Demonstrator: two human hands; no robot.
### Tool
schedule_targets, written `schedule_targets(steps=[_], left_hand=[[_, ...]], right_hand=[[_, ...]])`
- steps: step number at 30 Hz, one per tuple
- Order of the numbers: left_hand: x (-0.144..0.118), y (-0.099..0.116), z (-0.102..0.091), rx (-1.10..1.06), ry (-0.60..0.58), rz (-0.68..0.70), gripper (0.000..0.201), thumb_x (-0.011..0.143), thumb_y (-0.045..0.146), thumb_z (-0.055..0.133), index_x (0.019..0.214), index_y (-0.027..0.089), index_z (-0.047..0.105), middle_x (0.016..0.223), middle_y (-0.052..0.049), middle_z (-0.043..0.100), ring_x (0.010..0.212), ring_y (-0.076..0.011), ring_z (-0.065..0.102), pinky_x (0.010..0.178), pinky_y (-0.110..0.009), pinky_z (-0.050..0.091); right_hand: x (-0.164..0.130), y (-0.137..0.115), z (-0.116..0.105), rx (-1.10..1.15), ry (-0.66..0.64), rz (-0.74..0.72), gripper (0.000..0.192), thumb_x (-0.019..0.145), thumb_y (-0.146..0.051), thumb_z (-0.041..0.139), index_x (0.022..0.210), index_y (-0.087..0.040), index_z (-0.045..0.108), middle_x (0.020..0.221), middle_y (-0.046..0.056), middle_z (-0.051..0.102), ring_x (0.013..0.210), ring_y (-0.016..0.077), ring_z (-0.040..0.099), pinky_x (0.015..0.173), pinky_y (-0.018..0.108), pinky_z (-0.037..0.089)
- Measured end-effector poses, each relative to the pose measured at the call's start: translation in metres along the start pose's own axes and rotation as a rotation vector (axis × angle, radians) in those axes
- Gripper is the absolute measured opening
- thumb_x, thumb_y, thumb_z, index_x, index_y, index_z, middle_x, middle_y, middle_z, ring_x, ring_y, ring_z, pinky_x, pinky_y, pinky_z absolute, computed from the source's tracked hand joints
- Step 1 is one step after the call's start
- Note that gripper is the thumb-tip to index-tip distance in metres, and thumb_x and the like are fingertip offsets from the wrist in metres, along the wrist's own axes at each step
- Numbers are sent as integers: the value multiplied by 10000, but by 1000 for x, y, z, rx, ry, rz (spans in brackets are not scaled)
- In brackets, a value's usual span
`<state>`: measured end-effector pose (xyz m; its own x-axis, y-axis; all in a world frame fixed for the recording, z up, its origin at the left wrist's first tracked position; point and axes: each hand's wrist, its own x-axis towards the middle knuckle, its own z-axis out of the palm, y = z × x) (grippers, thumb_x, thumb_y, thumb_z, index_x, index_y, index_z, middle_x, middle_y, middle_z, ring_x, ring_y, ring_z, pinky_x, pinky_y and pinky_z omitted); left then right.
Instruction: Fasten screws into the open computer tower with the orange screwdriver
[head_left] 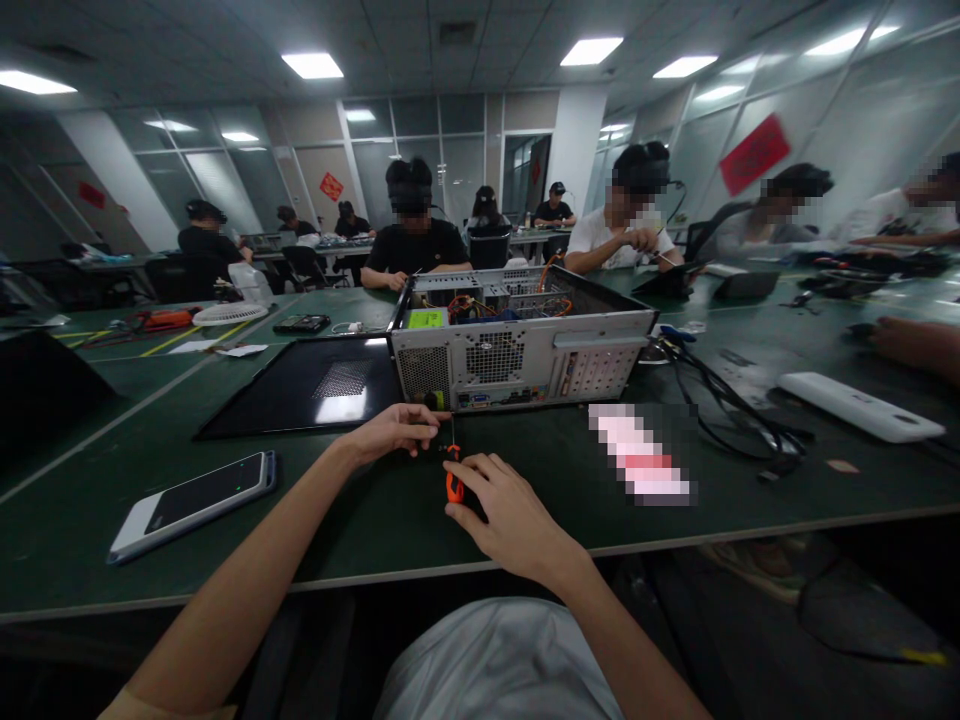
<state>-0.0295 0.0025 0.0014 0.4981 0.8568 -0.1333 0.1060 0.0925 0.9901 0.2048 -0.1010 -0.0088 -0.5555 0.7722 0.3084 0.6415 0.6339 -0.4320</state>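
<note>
My right hand (510, 515) holds an orange and black screwdriver (454, 487) by its handle, between thumb and fingers, low over the table. Its thin shaft points away from me, toward the computer case. Left of the shaft is my left hand (394, 435), fingers loosely bent and apart, nothing visible in them. A few tiny dark bits, perhaps screws, lie by its fingertips. The computer case (517, 365) lies on its side with its rear panel facing me and its top uncovered, showing cables inside. A glossy black side panel (300, 390) lies flat to its left.
On the green table (337, 545), a white device with a dark screen (195, 500) lies at left. Black cables (712, 390) and a long white device (859, 405) are at right, near a blurred-out pink and white item (637, 455). Several people work across the table.
</note>
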Motion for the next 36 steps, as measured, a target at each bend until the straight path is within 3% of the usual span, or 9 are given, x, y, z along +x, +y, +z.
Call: schedule_targets(steps=[8, 19, 30, 36], left_hand=[[-2, 2, 2, 8, 8, -12, 270, 719, 286, 804, 765, 125, 593, 1330, -161, 602, 600, -32, 579, 502, -171, 452], [-1, 2, 1, 4, 2, -7, 266, 703, 281, 815, 789, 129, 614, 1428, -159, 533, 633, -41, 612, 521, -177, 475], [1, 1, 2, 13, 0, -1, 259, 722, 302, 801, 766, 127, 615, 1352, -171, 590, 662, -62, 623, 522, -185, 461], [2, 2, 3, 7, 15, -16, 269, 722, 307, 806, 745, 131, 604, 1251, -160, 652, 701, -84, 638, 516, -176, 447]], right_hand=[[0, -1, -1, -19, 3, -11, 435, 948, -317, 572, 1364, -199, 528, 1247, 95, 589, 1149, 246, 511, 1019, 435, 425], [-1, -3, 2, -37, 8, 68, 438, 933, -335, 585, 1350, -209, 552, 1230, 94, 616, 1142, 253, 519, 1010, 431, 410], [-5, -10, -4, -115, -62, 212, 485, 946, -121, 395, 1424, -84, 475, 1300, 162, 609, 1124, 272, 584, 979, 405, 472], [-4, -12, 4, -208, -61, 230, 558, 870, -58, 422, 1425, -91, 470, 1296, 167, 598, 1078, 284, 576, 927, 420, 505]])
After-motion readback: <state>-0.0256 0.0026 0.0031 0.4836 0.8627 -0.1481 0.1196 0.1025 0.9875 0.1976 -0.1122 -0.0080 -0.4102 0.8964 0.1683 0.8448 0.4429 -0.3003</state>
